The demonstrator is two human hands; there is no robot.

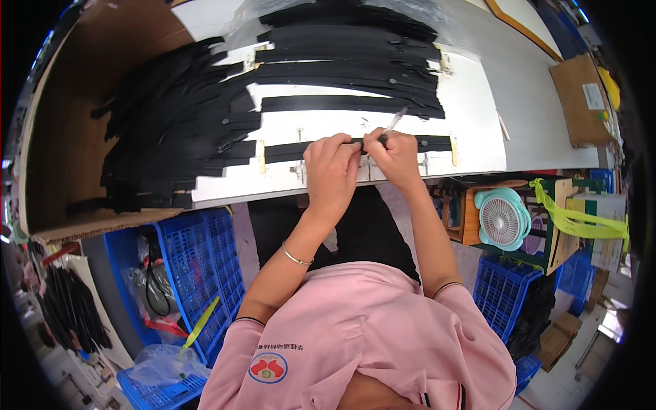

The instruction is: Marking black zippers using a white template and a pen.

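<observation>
Marking seems mid-step at frame centre, right fingers (pixel 372 144) closed round a pen (pixel 395 119), left fingers (pixel 336 143) resting on a black strip (pixel 287 152), any pinch unclear; upper-left pile (pixel 184 116) and upper-centre rows (pixel 342 70) done or pending, indeterminable.

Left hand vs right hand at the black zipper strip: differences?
The left hand lies over the black zipper strip with no tool visible; the right hand grips a pen. A metal bangle circles the left forearm; the right forearm shows none. Both hands are ungloved.
</observation>
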